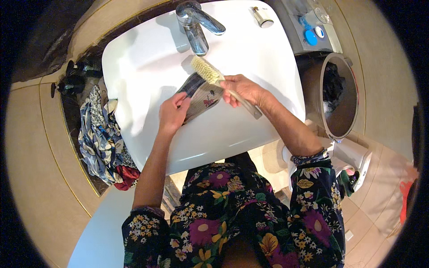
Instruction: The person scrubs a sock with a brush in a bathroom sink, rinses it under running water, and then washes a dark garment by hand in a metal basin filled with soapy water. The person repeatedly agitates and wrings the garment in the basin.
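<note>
My right hand (243, 90) is closed round the handle of a scrubbing brush (237, 96). Its cream bristles point up and to the left, over a flat grey striped item (207, 101) with a dark end and a red figure on it. What kind of item this is, I cannot make out for sure. Closed fingers of my left hand (173, 112) grip its left edge. Both hands are over the white washbasin (147, 134), below the chrome tap (196, 24). The brush hides part of the item.
A heap of patterned cloth (100, 129) lies left of the basin, beside dark bottles (76, 82). At the right are a brown bin (319, 89) with a black bag inside and a shelf holding a blue lid (310, 38). A small metal-topped container (262, 17) stands on the basin's back rim.
</note>
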The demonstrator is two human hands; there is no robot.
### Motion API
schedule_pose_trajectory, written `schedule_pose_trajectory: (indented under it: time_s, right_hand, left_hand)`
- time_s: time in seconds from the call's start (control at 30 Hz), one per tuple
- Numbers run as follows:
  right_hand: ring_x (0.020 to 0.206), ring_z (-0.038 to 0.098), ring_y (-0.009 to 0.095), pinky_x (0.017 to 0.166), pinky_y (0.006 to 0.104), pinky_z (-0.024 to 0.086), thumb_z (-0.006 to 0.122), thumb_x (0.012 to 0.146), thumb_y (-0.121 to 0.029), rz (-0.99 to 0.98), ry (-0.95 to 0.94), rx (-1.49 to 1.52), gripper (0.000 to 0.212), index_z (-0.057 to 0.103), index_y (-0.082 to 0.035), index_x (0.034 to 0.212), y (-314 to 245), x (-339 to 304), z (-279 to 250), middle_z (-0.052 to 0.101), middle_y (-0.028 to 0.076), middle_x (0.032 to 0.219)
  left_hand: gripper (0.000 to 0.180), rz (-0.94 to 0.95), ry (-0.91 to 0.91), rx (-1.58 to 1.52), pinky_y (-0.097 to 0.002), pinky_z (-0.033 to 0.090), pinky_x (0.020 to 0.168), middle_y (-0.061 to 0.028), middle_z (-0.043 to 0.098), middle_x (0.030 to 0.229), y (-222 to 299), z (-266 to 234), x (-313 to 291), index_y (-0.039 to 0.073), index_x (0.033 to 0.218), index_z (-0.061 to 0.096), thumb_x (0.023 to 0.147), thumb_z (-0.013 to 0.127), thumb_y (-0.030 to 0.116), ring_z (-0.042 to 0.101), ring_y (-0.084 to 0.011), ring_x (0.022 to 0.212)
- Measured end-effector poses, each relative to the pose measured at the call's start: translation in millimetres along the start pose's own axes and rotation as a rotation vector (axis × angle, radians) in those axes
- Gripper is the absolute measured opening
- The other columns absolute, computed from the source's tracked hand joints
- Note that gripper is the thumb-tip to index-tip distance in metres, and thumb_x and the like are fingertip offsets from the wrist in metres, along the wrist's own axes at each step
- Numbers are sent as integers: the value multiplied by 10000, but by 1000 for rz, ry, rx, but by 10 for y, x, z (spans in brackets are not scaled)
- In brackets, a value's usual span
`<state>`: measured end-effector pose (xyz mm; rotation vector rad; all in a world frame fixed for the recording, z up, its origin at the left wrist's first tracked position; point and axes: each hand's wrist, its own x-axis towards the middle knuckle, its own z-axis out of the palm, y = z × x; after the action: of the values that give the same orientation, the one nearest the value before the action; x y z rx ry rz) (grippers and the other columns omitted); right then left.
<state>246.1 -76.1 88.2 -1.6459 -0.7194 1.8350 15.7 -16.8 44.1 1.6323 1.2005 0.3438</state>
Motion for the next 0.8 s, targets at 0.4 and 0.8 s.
schedule_pose_trajectory:
  time_s: [0.4,0.8]
  right_hand:
    - [505,501,132,490,293,422,483,904,-233,-152,370,-438,290,574,28,990,-45,-406,-114,508,51,580]
    - [500,579,139,428,284,446,504,850,-181,-221,493,-348,196,588,-12,797,-885,79,-857,590,63,641]
  left_hand:
    - [616,115,-7,341,-457,333,944,-180,452,1266,-18,357,243,39,1223,472,709,686,303,435,-299,1175]
    - [630,248,-43,703,-542,215,993,-213,320,1361,-54,364,82,80,1205,498,664,714,319,250,-361,1293]
